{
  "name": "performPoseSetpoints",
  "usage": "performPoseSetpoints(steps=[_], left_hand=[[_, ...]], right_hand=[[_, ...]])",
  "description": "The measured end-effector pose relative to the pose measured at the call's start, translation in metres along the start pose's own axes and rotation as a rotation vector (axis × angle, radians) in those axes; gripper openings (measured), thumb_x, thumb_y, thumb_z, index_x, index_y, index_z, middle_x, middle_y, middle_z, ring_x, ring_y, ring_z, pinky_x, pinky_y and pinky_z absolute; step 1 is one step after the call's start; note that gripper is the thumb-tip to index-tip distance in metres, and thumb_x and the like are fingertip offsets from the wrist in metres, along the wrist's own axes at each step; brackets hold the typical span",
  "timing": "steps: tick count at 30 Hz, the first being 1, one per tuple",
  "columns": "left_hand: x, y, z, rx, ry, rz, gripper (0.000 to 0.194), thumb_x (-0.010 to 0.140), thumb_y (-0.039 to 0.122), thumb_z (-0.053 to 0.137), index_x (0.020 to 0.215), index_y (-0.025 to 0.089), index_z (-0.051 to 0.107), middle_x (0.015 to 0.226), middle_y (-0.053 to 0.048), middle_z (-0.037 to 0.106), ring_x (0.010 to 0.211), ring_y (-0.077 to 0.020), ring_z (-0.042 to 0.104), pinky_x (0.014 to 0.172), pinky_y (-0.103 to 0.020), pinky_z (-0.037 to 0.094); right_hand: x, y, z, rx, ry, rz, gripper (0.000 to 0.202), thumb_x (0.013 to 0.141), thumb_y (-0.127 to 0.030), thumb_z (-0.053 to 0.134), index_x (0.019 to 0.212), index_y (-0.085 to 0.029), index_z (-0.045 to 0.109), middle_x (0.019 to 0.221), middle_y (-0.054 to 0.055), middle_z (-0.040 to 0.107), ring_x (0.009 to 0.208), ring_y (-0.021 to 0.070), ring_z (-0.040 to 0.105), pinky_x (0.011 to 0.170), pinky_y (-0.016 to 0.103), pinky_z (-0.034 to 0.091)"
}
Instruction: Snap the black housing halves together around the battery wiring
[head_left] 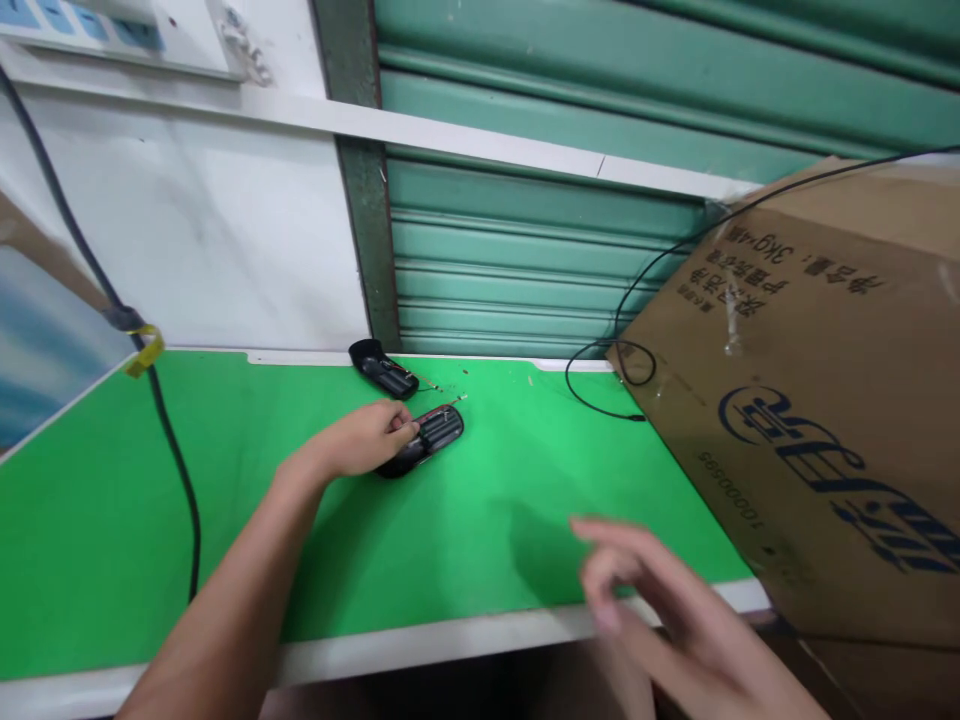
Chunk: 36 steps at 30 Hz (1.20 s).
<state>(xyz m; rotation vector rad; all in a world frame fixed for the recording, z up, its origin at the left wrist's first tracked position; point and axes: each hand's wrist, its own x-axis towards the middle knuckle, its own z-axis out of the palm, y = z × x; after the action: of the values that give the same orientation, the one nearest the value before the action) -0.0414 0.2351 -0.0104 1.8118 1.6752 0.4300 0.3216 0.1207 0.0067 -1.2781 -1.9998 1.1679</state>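
Note:
Two black plastic shells with thin wires are on the green table mat. My left hand [371, 437] has its fingers closed on the nearer shell [442, 428], whose ribbed end points to the right and whose thin red wires stick out at the top. The farther shell [384, 370] lies just behind, near the table's back edge, touched by neither hand. My right hand [637, 585] hangs over the front edge at the right, blurred, with its index finger stretched out and the other fingers curled; nothing shows in it.
A large cardboard box [810, 400] stands on the right. A thin black cable [600, 408] loops over the mat's back right. A thicker cable [169, 430] with a yellow tag hangs down at the left. Behind the table is a green shutter [510, 260].

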Motion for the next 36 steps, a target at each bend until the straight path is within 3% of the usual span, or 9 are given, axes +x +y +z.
performPoseSetpoints(steps=[2, 4, 6, 9, 12, 19, 23, 27, 36], left_hand=[[0.001, 0.001, 0.003, -0.064, 0.017, 0.010, 0.040, 0.081, 0.061, 0.052, 0.086, 0.022, 0.063, 0.076, -0.002, 0.065, 0.072, -0.0231, 0.058, 0.067, -0.034, 0.044], [0.002, 0.002, 0.006, -0.137, 0.036, 0.013, 0.047, 0.083, 0.066, 0.049, 0.093, 0.022, 0.062, 0.077, -0.002, 0.064, 0.074, -0.0232, 0.059, 0.068, -0.034, 0.047], [0.003, 0.005, 0.011, -0.213, 0.054, 0.016, 0.053, 0.086, 0.068, 0.046, 0.103, 0.020, 0.061, 0.076, -0.001, 0.063, 0.073, -0.0231, 0.059, 0.067, -0.034, 0.049], [0.005, 0.013, 0.023, -0.327, 0.087, 0.051, 0.058, 0.090, 0.063, 0.046, 0.124, 0.018, 0.060, 0.093, -0.005, 0.072, 0.085, -0.0250, 0.064, 0.077, -0.036, 0.054], [0.007, 0.023, 0.037, -0.414, 0.099, 0.097, 0.058, 0.094, 0.057, 0.043, 0.134, 0.019, 0.062, 0.121, -0.009, 0.073, 0.108, -0.0273, 0.065, 0.096, -0.039, 0.052], [0.005, 0.040, 0.060, -0.562, 0.082, 0.146, 0.045, 0.097, 0.048, 0.047, 0.128, 0.020, 0.063, 0.114, -0.006, 0.069, 0.112, -0.0276, 0.061, 0.104, -0.042, 0.048], [0.003, 0.046, 0.067, -0.563, 0.125, 0.106, 0.034, 0.095, 0.045, 0.048, 0.113, 0.019, 0.061, 0.108, -0.006, 0.066, 0.104, -0.0260, 0.061, 0.095, -0.039, 0.049], [0.002, 0.050, 0.070, -0.589, 0.161, 0.077, 0.037, 0.096, 0.055, 0.052, 0.103, 0.020, 0.061, 0.097, -0.003, 0.066, 0.097, -0.0254, 0.061, 0.089, -0.038, 0.049], [0.009, 0.047, 0.075, -0.767, 0.187, 0.003, 0.047, 0.092, 0.059, 0.061, 0.117, 0.019, 0.070, 0.105, -0.003, 0.072, 0.108, -0.0277, 0.063, 0.093, -0.037, 0.049]], right_hand=[[0.059, -0.006, 0.011, 0.166, 0.042, -0.213, 0.040, 0.108, -0.037, 0.053, 0.147, -0.043, 0.050, 0.092, 0.000, 0.065, 0.085, 0.0190, 0.068, 0.082, 0.035, 0.059], [0.122, -0.009, 0.023, 0.267, 0.035, -0.364, 0.040, 0.102, -0.031, 0.055, 0.141, -0.034, 0.053, 0.091, 0.000, 0.064, 0.082, 0.0172, 0.065, 0.076, 0.031, 0.056], [0.174, -0.008, 0.036, 0.265, 0.087, -0.405, 0.036, 0.092, -0.029, 0.058, 0.128, -0.025, 0.060, 0.099, 0.004, 0.068, 0.084, 0.0177, 0.065, 0.068, 0.029, 0.052], [0.216, -0.002, 0.051, 0.218, 0.266, -0.357, 0.019, 0.089, -0.038, 0.061, 0.097, -0.022, 0.062, 0.073, -0.002, 0.057, 0.066, 0.0156, 0.055, 0.057, 0.026, 0.042], [0.219, 0.006, 0.059, 0.220, 0.366, -0.321, 0.026, 0.092, -0.047, 0.063, 0.087, -0.022, 0.056, 0.063, -0.007, 0.046, 0.055, 0.0129, 0.045, 0.054, 0.026, 0.036], [0.198, 0.013, 0.055, 0.171, 0.462, -0.282, 0.022, 0.089, -0.041, 0.068, 0.096, -0.021, 0.061, 0.066, -0.005, 0.062, 0.051, 0.0117, 0.051, 0.052, 0.025, 0.039], [0.194, 0.009, 0.057, 0.244, 0.441, -0.290, 0.022, 0.086, -0.038, 0.070, 0.099, -0.021, 0.064, 0.075, 0.000, 0.071, 0.060, 0.0136, 0.061, 0.055, 0.025, 0.045], [0.191, 0.004, 0.060, 0.390, 0.414, -0.301, 0.024, 0.081, -0.036, 0.078, 0.096, -0.022, 0.067, 0.084, 0.002, 0.077, 0.066, 0.0142, 0.068, 0.057, 0.024, 0.050], [0.191, 0.008, 0.063, 0.400, 0.424, -0.276, 0.013, 0.081, -0.034, 0.080, 0.084, -0.021, 0.080, 0.079, 0.003, 0.080, 0.066, 0.0174, 0.073, 0.062, 0.027, 0.058]])
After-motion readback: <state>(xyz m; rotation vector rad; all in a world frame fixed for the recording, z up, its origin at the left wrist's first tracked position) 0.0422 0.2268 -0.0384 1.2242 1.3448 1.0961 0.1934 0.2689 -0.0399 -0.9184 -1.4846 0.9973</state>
